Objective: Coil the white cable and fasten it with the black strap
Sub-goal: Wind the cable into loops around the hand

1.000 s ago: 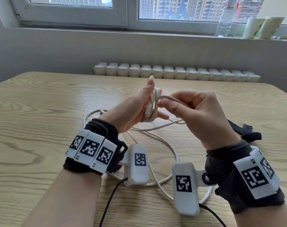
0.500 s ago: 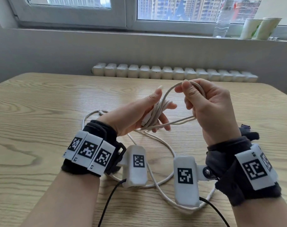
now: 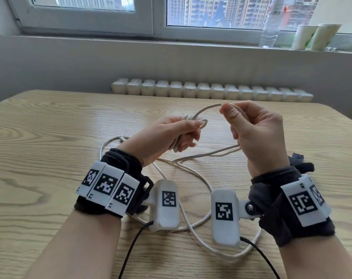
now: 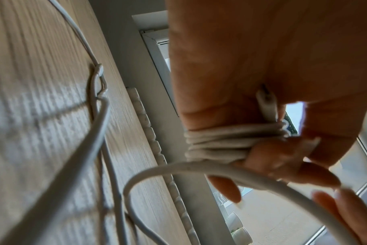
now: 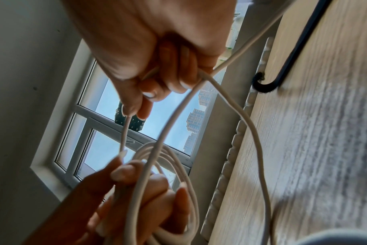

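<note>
Black strap (image 3: 301, 165) mostly hidden behind right wrist.

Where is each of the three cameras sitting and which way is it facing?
Head: on the head, facing forward and down at the table; shows forearms, left hand, right hand.
Left wrist: under the left wrist, looking along the palm; shows the left hand's fingers gripping the coil.
Right wrist: under the right wrist, facing the window; shows the right hand pinching the cable, plus the strap.
All three share the cable, both hands and the table.
</note>
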Motion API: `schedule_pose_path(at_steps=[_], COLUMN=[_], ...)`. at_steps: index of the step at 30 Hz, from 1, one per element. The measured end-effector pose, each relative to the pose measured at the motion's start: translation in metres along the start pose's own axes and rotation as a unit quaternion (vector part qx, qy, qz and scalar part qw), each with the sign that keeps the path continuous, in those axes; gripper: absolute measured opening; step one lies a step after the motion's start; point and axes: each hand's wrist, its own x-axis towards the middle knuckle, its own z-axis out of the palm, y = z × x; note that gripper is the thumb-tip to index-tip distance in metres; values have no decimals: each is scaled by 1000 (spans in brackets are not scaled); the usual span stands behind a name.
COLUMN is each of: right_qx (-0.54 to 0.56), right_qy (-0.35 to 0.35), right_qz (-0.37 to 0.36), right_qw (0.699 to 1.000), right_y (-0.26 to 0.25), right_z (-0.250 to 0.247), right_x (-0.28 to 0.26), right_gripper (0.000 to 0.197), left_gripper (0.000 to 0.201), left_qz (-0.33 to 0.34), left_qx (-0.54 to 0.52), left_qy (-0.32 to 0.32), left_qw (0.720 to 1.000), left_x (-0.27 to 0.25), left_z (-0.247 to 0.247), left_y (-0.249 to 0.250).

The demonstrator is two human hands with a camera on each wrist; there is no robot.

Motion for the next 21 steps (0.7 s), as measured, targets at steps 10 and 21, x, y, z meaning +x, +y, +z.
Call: schedule_pose_path(at_steps=[10,21], right_qx=[-8,-123], right_qy=[35,32], right_qz=[36,92], right_qw=[999,988], right_y=[6,15], right_z=[-1,-10], right_x=[2,5], right_gripper=[12,20], left_gripper=[41,45], left_qz=[31,41], left_qx=[-137,-363], left_qy=[-30,-113], left_qw=[990,924], left_x=[1,5], left_z=[-4,-14], left_y=[1,-1])
